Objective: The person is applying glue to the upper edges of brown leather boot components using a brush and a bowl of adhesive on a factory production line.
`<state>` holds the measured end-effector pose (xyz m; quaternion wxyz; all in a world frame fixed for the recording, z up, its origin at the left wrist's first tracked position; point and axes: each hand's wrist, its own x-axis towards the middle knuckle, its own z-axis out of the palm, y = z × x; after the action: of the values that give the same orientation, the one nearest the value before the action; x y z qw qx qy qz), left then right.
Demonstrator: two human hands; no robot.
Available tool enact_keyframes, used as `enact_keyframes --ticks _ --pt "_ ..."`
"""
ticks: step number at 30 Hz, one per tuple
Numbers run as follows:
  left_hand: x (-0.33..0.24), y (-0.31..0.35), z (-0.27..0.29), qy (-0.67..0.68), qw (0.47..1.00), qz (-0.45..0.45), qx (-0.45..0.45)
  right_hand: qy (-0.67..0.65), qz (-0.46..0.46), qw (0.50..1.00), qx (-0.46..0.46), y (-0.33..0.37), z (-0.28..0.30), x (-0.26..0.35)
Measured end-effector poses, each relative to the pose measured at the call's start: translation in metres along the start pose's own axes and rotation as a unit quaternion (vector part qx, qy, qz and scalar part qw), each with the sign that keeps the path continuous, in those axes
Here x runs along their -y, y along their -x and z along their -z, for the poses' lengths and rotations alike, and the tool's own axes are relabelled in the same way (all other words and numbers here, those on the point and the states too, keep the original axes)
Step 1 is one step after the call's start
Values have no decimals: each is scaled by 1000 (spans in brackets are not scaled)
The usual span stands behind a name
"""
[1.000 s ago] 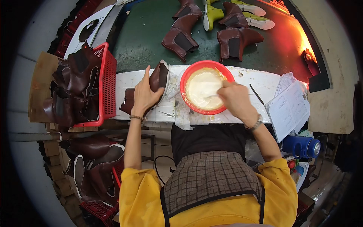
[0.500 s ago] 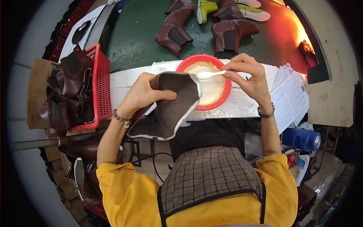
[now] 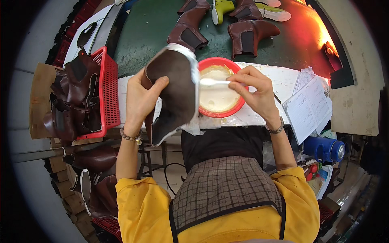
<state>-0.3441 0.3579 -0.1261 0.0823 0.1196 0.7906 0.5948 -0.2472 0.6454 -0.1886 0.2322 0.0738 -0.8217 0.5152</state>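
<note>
My left hand (image 3: 142,97) grips a dark brown leather boot upper (image 3: 172,81), thumb on the inner face and fingers hidden behind it. A white coating or band runs along the upper's rim. Between the fingertips of my right hand (image 3: 256,90) is a slim white brush (image 3: 219,82), blurred by motion. Its tip meets the white right edge of the upper; the bristles cannot be made out. Beneath the brush stands a red bowl (image 3: 239,106) of cream-coloured paste (image 3: 219,99), partly covered by the upper.
On the white-topped board (image 3: 267,115) at right lie papers (image 3: 306,109). A red basket (image 3: 108,89) at left holds brown boot uppers (image 3: 77,81). Brown boots (image 3: 253,34) and a yellow-green one (image 3: 221,10) stand on the green table (image 3: 142,40). A blue flask (image 3: 322,149) lies at lower right.
The boot upper has turned more upright, its top rising away from me, while my left hand shifted left. My right hand and the brush moved slightly left and nearer to me.
</note>
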Motion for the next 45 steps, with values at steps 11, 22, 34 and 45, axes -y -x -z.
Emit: enact_keyframes --ticks 11,22,34,45 --pt "131 11 49 -330 937 -62 97 388 -18 921 35 21 15 -20" --pt "123 41 41 -317 945 -75 -7 212 -126 969 1 34 43 -29" --pt "56 73 13 -147 944 -244 167 23 28 997 -65 -32 6 -7" --pt "65 58 4 -79 940 -330 44 0 35 999 -28 2 24 10"
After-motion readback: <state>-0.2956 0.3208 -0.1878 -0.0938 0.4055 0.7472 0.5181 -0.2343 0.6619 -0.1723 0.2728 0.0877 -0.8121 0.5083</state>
